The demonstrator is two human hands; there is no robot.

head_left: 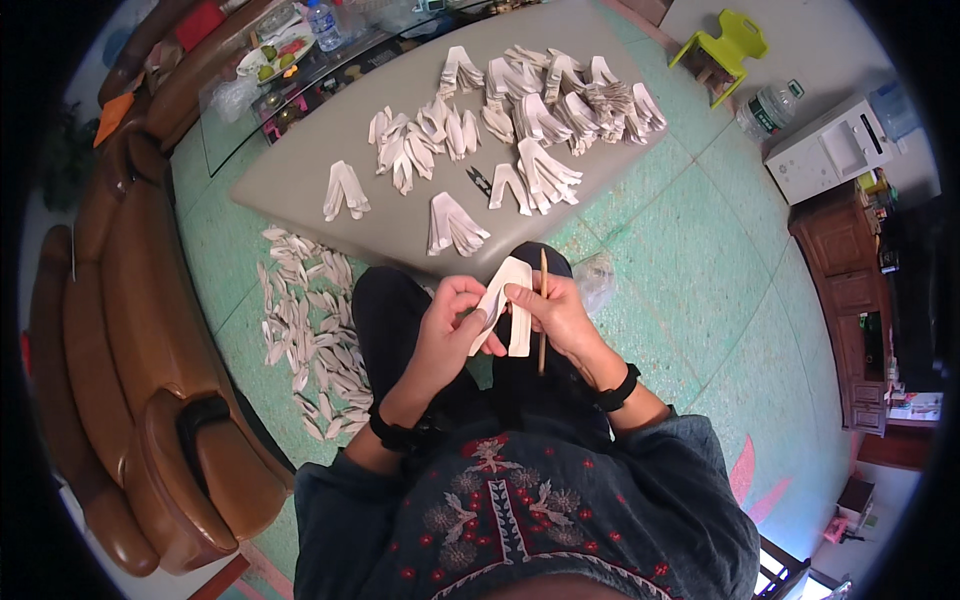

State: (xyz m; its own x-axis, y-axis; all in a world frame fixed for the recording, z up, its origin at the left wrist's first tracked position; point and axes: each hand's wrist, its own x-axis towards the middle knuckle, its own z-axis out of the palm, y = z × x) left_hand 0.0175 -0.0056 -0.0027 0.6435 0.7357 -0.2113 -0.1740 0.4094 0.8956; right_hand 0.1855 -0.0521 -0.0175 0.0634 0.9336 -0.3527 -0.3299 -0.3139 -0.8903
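My left hand (pixel 445 325) and my right hand (pixel 562 318) hold a cream, V-shaped folded piece (pixel 515 272) above my lap. The left fingers pinch its left leg, where a grey inner side shows. My right thumb presses on its right leg near the bend. A thin wooden stick (pixel 543 275) is also in my right hand, pointing away from me. Ahead, on a grey padded surface, lies a fanned stack of like pieces (pixel 455 226). Small black thread snips (pixel 480 181) lie just beyond it.
More V-shaped stacks (pixel 545 120) crowd the far right of the padded surface (pixel 290 160). Many loose pale pieces (pixel 310 320) cover the floor by my left leg. A brown leather sofa (pixel 150 330) stands left; a green chair (pixel 735 45) and water jug (pixel 770 110) stand far right.
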